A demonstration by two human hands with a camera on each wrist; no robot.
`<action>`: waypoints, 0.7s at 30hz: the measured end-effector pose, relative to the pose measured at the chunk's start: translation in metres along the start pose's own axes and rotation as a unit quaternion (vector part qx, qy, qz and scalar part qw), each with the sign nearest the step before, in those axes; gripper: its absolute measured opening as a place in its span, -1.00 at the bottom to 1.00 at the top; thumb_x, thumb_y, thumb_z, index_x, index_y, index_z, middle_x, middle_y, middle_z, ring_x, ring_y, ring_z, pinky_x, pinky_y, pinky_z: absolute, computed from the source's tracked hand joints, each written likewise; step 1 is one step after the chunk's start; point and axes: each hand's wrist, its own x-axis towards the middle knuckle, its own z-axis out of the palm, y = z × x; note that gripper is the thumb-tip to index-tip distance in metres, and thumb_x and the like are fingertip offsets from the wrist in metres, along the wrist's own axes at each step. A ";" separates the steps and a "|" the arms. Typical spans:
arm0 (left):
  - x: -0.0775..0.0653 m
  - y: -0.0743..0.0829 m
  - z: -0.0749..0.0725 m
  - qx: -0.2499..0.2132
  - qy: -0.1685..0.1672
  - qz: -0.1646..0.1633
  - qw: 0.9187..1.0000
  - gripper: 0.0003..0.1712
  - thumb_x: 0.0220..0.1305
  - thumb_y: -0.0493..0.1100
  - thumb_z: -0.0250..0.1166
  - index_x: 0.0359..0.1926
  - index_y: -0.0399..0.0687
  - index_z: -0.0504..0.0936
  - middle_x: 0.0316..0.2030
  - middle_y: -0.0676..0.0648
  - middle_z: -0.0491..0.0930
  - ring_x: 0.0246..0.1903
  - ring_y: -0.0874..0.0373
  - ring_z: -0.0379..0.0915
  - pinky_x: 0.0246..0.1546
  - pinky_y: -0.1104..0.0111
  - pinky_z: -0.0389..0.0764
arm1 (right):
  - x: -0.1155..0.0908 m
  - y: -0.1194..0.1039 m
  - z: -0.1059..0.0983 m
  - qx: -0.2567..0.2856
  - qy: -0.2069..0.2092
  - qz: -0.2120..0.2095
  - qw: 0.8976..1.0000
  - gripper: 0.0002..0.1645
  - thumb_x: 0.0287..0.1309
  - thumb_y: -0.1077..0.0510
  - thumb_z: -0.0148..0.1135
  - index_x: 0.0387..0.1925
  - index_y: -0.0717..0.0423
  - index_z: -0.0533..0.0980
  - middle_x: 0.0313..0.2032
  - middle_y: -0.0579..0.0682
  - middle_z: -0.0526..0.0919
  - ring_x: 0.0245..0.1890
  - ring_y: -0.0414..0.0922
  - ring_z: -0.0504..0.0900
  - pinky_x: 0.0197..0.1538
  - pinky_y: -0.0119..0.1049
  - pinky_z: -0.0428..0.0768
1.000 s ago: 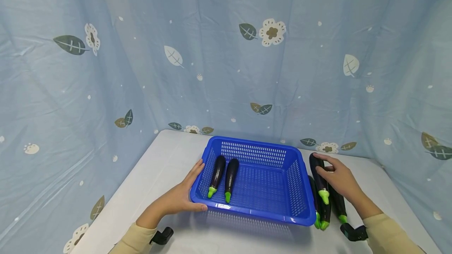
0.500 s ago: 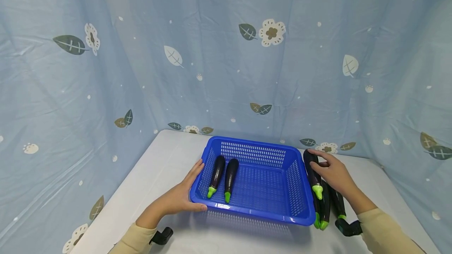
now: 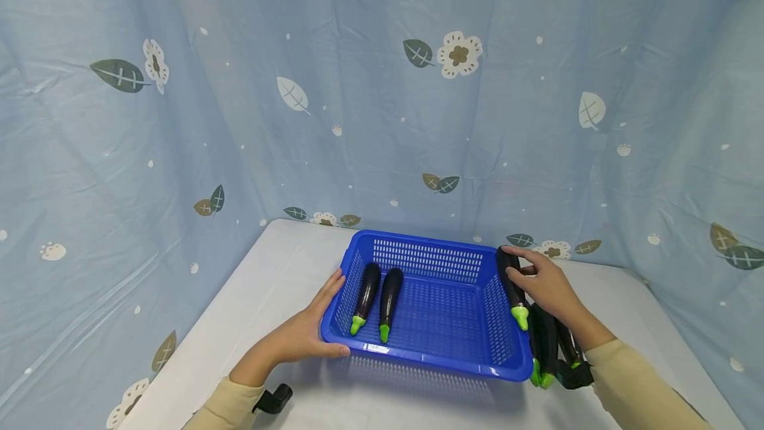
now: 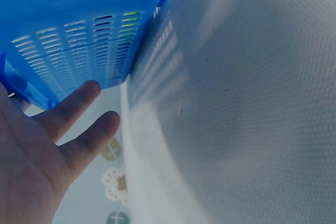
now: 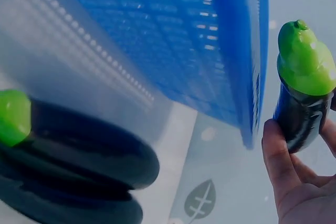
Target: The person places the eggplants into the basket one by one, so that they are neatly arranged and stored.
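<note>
A blue plastic basket (image 3: 436, 363) stands on the white table, with two dark purple eggplants (image 3: 367, 297) lying side by side at its left end. My left hand (image 3: 301, 334) rests at the basket's left front corner, its fingers along the side and its thumb by the front rim. In the left wrist view two fingers (image 4: 94, 135) stretch out straight beside the basket wall (image 4: 68, 40). My right hand (image 3: 546, 284) grips another eggplant (image 3: 512, 287) by its upper part, above the basket's right rim, green stem end toward me. The right wrist view shows this eggplant (image 5: 302, 114) between thumb and fingers.
More eggplants (image 3: 544, 344) lie on the table against the basket's right side, partly under my right arm. A black wrist-camera mount (image 3: 274, 399) sits by the left sleeve. A pale blue patterned curtain (image 3: 382, 118) hangs behind the table (image 3: 286, 251).
My right hand has carried the gripped eggplant leftward, from over the pile at the right to above the basket's right rim. The left hand and the basket have stayed put.
</note>
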 end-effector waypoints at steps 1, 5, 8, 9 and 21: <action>0.000 0.000 0.000 0.001 0.000 0.000 1.000 0.49 -0.03 0.21 0.59 0.65 0.09 -0.26 0.63 -0.03 -0.39 0.53 -0.25 -0.15 0.28 -0.25 0.29 | 0.001 -0.001 0.001 0.002 -0.002 -0.003 1.000 -0.37 0.45 -0.02 0.19 0.45 0.06 0.38 0.38 0.36 0.36 0.10 0.32 0.61 -0.11 0.09 0.66; 0.000 0.001 0.000 -0.001 0.000 0.002 1.000 0.49 -0.04 0.21 0.60 0.65 0.08 -0.26 0.63 -0.03 -0.39 0.54 -0.24 -0.15 0.29 -0.25 0.29 | 0.006 -0.005 0.005 0.020 -0.012 -0.005 1.000 -0.37 0.44 0.01 0.20 0.45 0.05 0.38 0.37 0.35 0.37 0.05 0.26 0.65 -0.20 -0.07 0.68; 0.000 0.001 0.000 -0.002 0.000 0.002 1.000 0.49 -0.04 0.21 0.60 0.65 0.08 -0.26 0.63 -0.02 -0.38 0.54 -0.24 -0.15 0.29 -0.26 0.28 | 0.009 -0.010 0.008 0.033 -0.022 -0.006 0.999 -0.37 0.43 0.01 0.21 0.45 0.05 0.38 0.36 0.35 0.38 0.04 0.25 0.65 -0.25 -0.12 0.70; 0.000 0.001 0.000 -0.002 0.001 0.002 1.000 0.49 -0.04 0.21 0.60 0.65 0.08 -0.26 0.63 -0.02 -0.38 0.54 -0.24 -0.15 0.29 -0.26 0.28 | 0.010 -0.012 0.008 0.034 -0.025 -0.007 0.999 -0.37 0.43 0.01 0.21 0.44 0.05 0.38 0.36 0.36 0.37 0.05 0.26 0.64 -0.25 -0.11 0.71; 0.000 0.001 0.000 -0.003 0.001 0.001 1.000 0.50 -0.04 0.21 0.60 0.65 0.09 -0.27 0.63 0.00 -0.40 0.54 -0.25 -0.16 0.28 -0.25 0.29 | 0.020 -0.034 0.016 0.025 -0.027 -0.039 0.999 -0.41 0.41 0.05 0.23 0.41 0.04 0.43 0.33 0.32 0.44 0.04 0.23 0.66 -0.30 -0.19 0.60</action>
